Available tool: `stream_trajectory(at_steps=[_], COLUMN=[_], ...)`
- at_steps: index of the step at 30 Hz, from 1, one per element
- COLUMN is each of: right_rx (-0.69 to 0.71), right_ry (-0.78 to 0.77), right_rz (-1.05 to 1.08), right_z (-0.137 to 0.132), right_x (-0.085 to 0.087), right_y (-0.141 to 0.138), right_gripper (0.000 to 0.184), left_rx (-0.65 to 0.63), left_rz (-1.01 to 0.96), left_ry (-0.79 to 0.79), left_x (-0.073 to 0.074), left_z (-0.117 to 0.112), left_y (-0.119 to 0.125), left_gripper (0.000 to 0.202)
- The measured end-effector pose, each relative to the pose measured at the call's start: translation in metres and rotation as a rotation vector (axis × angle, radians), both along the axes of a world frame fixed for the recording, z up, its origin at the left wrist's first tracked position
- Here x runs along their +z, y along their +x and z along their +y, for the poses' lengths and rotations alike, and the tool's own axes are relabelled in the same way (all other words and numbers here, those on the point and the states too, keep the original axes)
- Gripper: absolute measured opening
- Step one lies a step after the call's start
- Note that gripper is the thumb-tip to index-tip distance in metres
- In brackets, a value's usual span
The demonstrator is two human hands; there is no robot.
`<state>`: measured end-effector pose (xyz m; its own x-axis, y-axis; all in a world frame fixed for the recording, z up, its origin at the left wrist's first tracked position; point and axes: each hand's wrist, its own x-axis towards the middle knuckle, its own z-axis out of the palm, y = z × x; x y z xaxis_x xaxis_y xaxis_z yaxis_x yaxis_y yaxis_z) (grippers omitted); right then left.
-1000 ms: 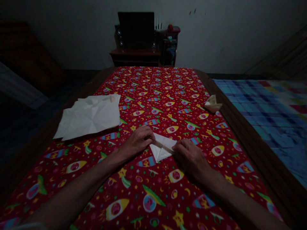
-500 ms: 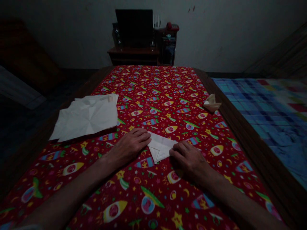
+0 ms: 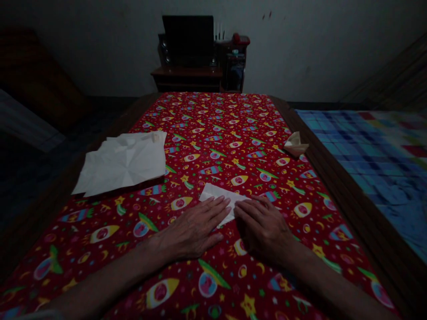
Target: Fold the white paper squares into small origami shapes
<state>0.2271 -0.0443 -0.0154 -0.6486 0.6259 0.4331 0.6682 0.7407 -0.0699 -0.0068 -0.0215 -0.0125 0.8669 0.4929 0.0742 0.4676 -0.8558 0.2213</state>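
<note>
A small folded white paper [image 3: 217, 193] lies on the red patterned tablecloth [image 3: 213, 133] in front of me. My left hand [image 3: 196, 226] rests flat on its near left part, fingers stretched out. Beside it, my right hand [image 3: 262, 224] lies flat over the paper's right part, fingers extended too. Both hands press down on the paper and cover most of it; only its far edge shows.
A stack of creased white sheets [image 3: 123, 162] lies at the left of the table. A small folded paper figure [image 3: 295, 144] sits near the right edge. A blue checked mattress [image 3: 373, 155] adjoins on the right. A dark cabinet with a screen [image 3: 196, 53] stands against the far wall.
Both hands have drawn toward me and come together, going from pinching the paper's side corners to lying flat on top of it. The paper now looks flatter.
</note>
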Motion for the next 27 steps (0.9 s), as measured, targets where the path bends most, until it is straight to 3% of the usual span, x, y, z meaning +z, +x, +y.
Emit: stream_trajectory(at_steps=[6, 14, 19, 22, 24, 27], right_rx=[-0.022, -0.097, -0.148, -0.165, -0.179, -0.207], right_ry=[-0.119, -0.069, -0.007, 0.003, -0.005, -0.050], right_rz=[-0.164, -0.119, 0.027, 0.055, 0.064, 0.115], right_z=[-0.014, -0.022, -0.022, -0.022, -0.022, -0.019], right_x=[-0.003, -0.007, -0.009, -0.009, -0.009, -0.010], right_y=[0.002, 0.016, 0.013, 0.010, 0.010, 0.010], right_gripper=[0.053, 0.040, 0.029, 0.027, 0.026, 0.022], left_rx=[0.084, 0.220, 0.363, 0.287, 0.173, 0.143], left_rz=[0.007, 0.041, -0.111, -0.139, -0.110, -0.081], left_ry=[0.046, 0.218, 0.297, 0.216, 0.119, 0.025], left_x=[0.003, 0.003, 0.015, 0.025, 0.027, 0.023], left_z=[-0.001, 0.004, 0.023, 0.041, 0.052, 0.066], left_y=[-0.006, -0.028, -0.023, -0.007, 0.004, 0.013], left_gripper=[0.052, 0.042, 0.028, 0.023, 0.033, 0.042])
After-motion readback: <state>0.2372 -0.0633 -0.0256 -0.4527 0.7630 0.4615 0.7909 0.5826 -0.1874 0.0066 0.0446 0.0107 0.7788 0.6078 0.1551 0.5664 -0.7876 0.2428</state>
